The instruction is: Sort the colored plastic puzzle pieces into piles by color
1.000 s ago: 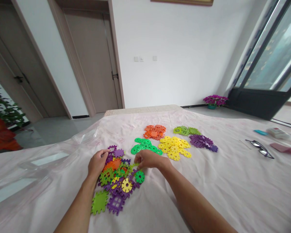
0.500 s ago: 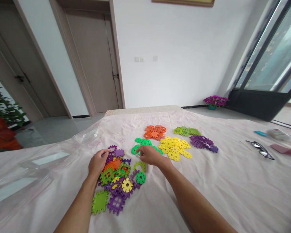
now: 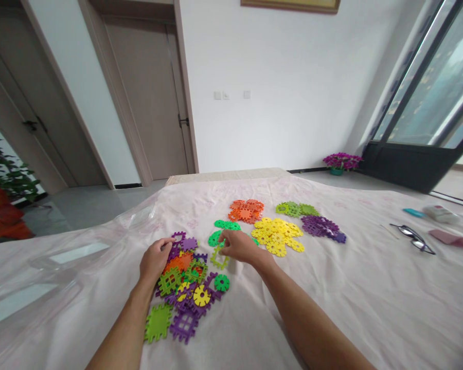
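Observation:
My right hand (image 3: 239, 246) pinches a lime-green square frame piece (image 3: 216, 263) with toothed edges, raised at one side beside the mixed pile. Behind that hand lie green notched discs (image 3: 215, 237), partly covered by it. My left hand (image 3: 154, 261) is at the far left edge of the mixed pile, fingers curled in; whatever they grip is hidden. The pile holds an orange piece (image 3: 180, 263), a lime window-shaped piece (image 3: 170, 280), a yellow disc (image 3: 201, 295), a green disc (image 3: 221, 282) and a purple window-shaped piece (image 3: 185, 324). A solid lime square (image 3: 158, 322) lies nearest me.
Sorted heaps of orange pieces (image 3: 246, 210), yellow discs (image 3: 278, 234), lime pieces (image 3: 297, 208) and purple pieces (image 3: 322, 227) lie farther back on the pink cloth (image 3: 355, 288). Glasses (image 3: 414, 239) rest at right. Clear plastic containers (image 3: 77, 253) stand at left.
My right hand has closed on the lime square frame and lifted or drawn it slightly away from me, leftward. My left hand has hardly moved.

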### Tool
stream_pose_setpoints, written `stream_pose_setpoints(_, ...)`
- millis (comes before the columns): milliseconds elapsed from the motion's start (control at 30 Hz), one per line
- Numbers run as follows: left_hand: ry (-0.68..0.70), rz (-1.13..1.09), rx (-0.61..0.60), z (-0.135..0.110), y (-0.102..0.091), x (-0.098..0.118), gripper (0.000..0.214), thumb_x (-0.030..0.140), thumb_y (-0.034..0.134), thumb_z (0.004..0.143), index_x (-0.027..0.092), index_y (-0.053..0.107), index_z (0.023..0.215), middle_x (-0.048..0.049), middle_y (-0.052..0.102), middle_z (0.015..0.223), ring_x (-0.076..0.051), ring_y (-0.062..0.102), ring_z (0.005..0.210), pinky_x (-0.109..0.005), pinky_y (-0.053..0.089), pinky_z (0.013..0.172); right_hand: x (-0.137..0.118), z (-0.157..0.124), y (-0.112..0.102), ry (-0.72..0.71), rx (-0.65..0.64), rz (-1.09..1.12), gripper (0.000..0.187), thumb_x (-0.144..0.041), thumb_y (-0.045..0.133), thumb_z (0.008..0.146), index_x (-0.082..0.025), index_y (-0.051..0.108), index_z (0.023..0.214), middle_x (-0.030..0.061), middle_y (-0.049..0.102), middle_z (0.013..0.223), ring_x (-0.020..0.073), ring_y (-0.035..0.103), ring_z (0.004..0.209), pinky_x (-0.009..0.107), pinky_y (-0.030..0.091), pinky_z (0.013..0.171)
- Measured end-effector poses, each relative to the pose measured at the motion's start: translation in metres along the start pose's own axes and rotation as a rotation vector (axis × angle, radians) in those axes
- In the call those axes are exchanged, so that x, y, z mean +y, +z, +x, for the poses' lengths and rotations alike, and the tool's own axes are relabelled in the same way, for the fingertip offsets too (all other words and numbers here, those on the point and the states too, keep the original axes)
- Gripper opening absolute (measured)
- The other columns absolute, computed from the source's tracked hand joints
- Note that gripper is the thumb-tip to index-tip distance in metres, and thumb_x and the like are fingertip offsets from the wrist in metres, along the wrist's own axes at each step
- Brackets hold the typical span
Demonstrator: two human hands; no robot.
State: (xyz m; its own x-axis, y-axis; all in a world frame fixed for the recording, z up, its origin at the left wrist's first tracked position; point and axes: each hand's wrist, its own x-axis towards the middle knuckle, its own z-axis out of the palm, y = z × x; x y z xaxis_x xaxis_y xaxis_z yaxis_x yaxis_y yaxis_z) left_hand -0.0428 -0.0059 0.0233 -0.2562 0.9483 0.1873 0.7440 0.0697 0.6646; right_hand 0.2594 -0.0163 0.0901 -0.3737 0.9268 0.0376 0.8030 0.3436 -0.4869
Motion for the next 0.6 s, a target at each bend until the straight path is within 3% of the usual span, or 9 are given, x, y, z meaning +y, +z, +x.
stream_pose_setpoints(67,0.000,0.002,0.005,0.001,0.001,-0.001,0.032,0.041,0.050,0.088,0.031,0.075,0.105,0.0014,0.074,0.119,-0.023,0.067,0.109,-0.029,0.049,0.091,0.009,0.003,-0.005,-0.005,0.041,0.097,0.029,-0.029,0.071,0.074,-0.020,0.072,0.101,0.0000,0.070,0.082,0.0128,0.059,0.071,0.021,0.035,0.058)
stream_pose_setpoints(133,0.000,0.001,0.003,0.002,0.001,-0.003,0.032,0.041,0.050,0.088,0.031,0.075,0.105,0.0018,0.074,0.118,-0.022,0.067,0.108,-0.029,0.050,0.090,0.021,0.005,-0.012,0.010,0.047,0.193,0.015,-0.026,0.068,0.075,-0.017,0.072,0.086,-0.0007,0.067,0.072,0.0118,0.058,0.064,0.020,0.036,0.055)
stream_pose_setpoints(300,-0.001,0.001,-0.009,0.002,0.001,-0.004,0.033,0.043,0.050,0.088,0.031,0.074,0.106,0.0008,0.074,0.118,-0.022,0.067,0.108,-0.029,0.049,0.093,0.055,-0.001,-0.031,0.162,0.130,0.488,0.006,-0.022,0.061,0.073,-0.018,0.060,0.068,-0.0027,0.059,0.052,0.0112,0.055,0.046,0.019,0.040,0.046)
stream_pose_setpoints(400,-0.001,0.004,-0.007,0.001,0.000,-0.002,0.033,0.043,0.050,0.088,0.031,0.074,0.105,0.0009,0.075,0.117,-0.022,0.067,0.107,-0.028,0.049,0.090,0.080,-0.005,-0.040,0.245,0.346,0.630,0.009,-0.025,0.063,0.069,-0.018,0.058,0.067,-0.0020,0.059,0.051,0.0123,0.057,0.046,0.020,0.045,0.045)
stream_pose_setpoints(533,-0.010,0.008,0.001,0.000,-0.001,0.000,0.032,0.042,0.050,0.087,0.030,0.075,0.104,0.0010,0.076,0.114,-0.022,0.068,0.105,-0.028,0.050,0.088,0.117,-0.005,-0.046,0.337,0.795,0.928,0.020,-0.025,0.067,0.061,-0.017,0.061,0.078,-0.0030,0.059,0.059,0.0136,0.062,0.057,0.023,0.053,0.054)
stream_pose_setpoints(600,-0.004,0.005,0.000,0.000,-0.001,0.000,0.032,0.042,0.049,0.088,0.030,0.075,0.104,0.0010,0.075,0.116,-0.022,0.067,0.106,-0.028,0.049,0.089,0.133,-0.005,-0.047,0.353,0.953,1.032,0.026,-0.025,0.068,0.058,-0.018,0.060,0.081,-0.0046,0.057,0.061,0.0128,0.061,0.059,0.023,0.054,0.056)
